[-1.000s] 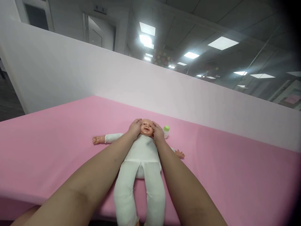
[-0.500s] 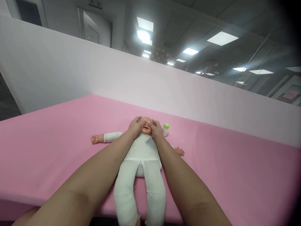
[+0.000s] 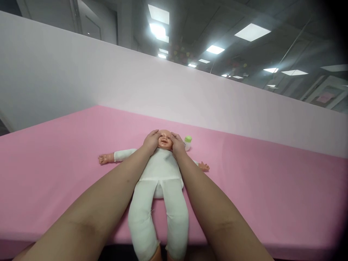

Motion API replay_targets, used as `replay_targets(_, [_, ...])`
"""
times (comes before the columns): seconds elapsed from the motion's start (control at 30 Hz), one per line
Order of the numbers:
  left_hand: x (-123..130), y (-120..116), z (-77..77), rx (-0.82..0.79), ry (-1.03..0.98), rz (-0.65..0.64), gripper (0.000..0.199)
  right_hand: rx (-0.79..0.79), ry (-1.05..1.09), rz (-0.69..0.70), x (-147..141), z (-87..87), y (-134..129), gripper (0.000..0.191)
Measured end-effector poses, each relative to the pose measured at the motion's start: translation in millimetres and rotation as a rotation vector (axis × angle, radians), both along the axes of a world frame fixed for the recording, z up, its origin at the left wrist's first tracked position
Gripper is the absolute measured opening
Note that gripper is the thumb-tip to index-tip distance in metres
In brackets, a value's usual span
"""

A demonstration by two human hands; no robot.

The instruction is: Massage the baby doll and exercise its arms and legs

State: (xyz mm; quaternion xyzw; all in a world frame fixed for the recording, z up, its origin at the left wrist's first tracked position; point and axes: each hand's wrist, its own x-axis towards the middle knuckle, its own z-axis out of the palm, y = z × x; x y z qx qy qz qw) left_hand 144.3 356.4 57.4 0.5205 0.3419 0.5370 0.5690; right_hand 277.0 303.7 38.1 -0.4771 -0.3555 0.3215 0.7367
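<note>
A baby doll (image 3: 160, 166) in white cloth lies on its back on a pink padded surface (image 3: 258, 188), arms spread and legs toward me. My left hand (image 3: 152, 140) rests against the left side of the doll's head, its fingers curved round the cheek and temple. On the right side of the head, my right hand (image 3: 177, 142) does the same. Between my hands the doll's smiling face (image 3: 165, 140) shows. Right beside my right hand stands a small bottle (image 3: 187, 144) with a green cap.
A white low wall (image 3: 163, 87) runs behind the pink surface and along its left. Beyond it are ceiling lights and a door (image 3: 92, 25) at the upper left. The front edge of the pink surface lies below my forearms.
My thumbs have moved outward from the middle of the doll's face, so its eyes and nose now show. The whole view has shifted slightly.
</note>
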Motion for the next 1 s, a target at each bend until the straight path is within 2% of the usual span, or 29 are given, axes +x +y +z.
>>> replay_targets(0.17, [-3.6,-5.3,6.6,-0.121,-0.077,-0.084,0.05,0.002,0.008,0.034,1.3,1.2,-4.4,0.046])
replay_targets(0.3, [-4.4,-6.5,7.1,-0.134,-0.117,-0.091,0.046,0.032,-0.021,0.029,-0.4,1.9,-6.7,0.048])
replay_targets(0.37, [-4.7,-6.5,5.6,-0.091,-0.09,-0.082,0.046,0.055,-0.047,0.019,-1.3,1.8,-6.9,0.05])
replay_targets(0.53, [-7.1,-7.3,2.0,0.11,0.129,-0.006,0.058,0.083,-0.109,-0.028,-1.3,0.6,-4.6,0.056])
replay_targets(0.73, [-6.2,-8.1,2.3,0.181,0.134,0.016,0.046,0.079,-0.158,-0.065,2.2,0.0,-2.8,0.054])
replay_targets(1.0, [-0.6,-1.5,1.7,0.001,0.02,-0.025,0.041,0.053,-0.196,-0.074,0.9,1.5,-1.0,0.033])
